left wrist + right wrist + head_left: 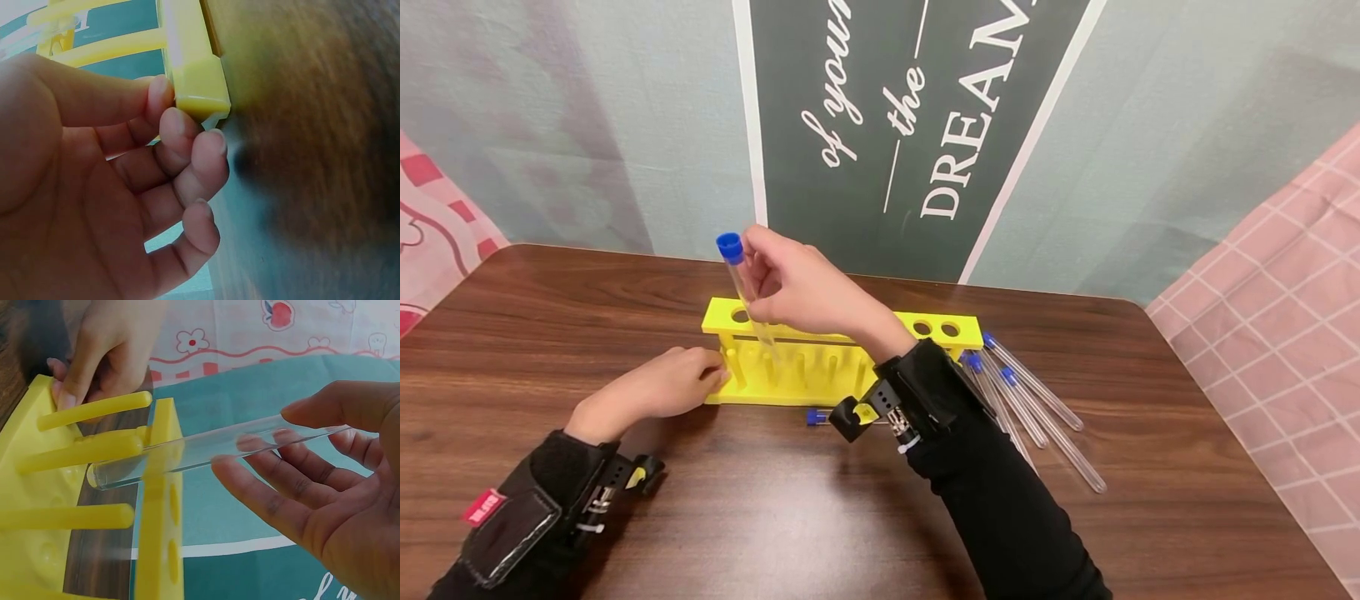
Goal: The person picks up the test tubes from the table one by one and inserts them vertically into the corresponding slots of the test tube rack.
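Observation:
A yellow test tube rack (842, 387) with a holed upper shelf and upright pegs stands on the table. My right hand (801, 283) pinches a clear test tube (206, 450) with a blue cap (729, 246) between thumb and fingers, above the rack's left part. The tube slants, its lower end through a hole in the upper shelf and among the pegs, off the base in the right wrist view. At the rack's left end, my left hand (677, 382) grips the base corner (201, 90) with thumb and curled fingers.
Several blue-capped test tubes (1052, 425) lie in a loose pile to the right of the rack. Another capped tube (817, 417) lies along the rack's front, partly hidden by the right wrist mount. A printed cloth (685, 125) hangs behind the wooden table (737, 517).

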The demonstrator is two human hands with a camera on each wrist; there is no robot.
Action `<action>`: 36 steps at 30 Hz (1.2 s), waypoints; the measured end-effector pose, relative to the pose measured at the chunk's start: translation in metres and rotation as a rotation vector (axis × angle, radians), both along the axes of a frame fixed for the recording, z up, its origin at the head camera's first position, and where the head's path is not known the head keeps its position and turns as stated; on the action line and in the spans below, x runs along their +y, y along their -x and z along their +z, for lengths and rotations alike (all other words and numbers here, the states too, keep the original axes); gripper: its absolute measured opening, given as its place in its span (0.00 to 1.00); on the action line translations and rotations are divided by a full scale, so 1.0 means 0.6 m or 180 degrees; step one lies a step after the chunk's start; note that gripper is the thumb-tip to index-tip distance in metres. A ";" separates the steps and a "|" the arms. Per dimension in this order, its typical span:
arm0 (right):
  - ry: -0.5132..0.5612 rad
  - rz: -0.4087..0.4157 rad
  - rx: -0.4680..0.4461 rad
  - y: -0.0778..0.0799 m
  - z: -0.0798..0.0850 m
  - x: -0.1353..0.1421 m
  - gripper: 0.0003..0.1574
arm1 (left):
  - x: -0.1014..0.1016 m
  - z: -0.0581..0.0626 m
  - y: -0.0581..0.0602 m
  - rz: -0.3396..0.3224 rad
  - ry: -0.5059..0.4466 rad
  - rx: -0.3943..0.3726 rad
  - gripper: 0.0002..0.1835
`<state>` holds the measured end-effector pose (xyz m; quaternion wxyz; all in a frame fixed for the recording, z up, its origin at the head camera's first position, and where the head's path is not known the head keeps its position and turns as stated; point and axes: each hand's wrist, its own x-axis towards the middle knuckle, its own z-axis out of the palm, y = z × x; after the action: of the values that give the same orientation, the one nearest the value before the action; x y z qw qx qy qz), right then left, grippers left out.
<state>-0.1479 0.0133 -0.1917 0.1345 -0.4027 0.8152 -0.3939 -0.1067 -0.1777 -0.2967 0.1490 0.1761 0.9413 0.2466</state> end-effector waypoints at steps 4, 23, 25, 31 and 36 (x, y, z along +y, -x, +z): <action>0.0028 -0.0014 -0.0126 0.001 0.007 -0.004 0.15 | 0.000 0.000 0.000 -0.0008 0.0003 -0.0017 0.11; 0.0608 -0.0096 0.0125 0.013 0.030 -0.016 0.15 | -0.001 -0.001 0.000 -0.0024 0.0003 0.0034 0.11; 0.0594 -0.0123 0.0112 0.015 0.032 -0.018 0.15 | -0.001 -0.002 0.001 -0.0025 0.0011 0.0050 0.11; 0.0494 -0.0229 0.0035 0.021 0.034 -0.025 0.15 | -0.002 -0.002 0.002 -0.0029 0.0010 0.0048 0.11; 0.0344 -0.0297 -0.0034 0.025 0.037 -0.028 0.16 | -0.002 -0.002 0.002 -0.0025 -0.0004 0.0017 0.11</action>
<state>-0.1626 -0.0037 -0.1697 0.0984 -0.3688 0.8100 -0.4453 -0.1076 -0.1788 -0.2980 0.1473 0.1806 0.9408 0.2461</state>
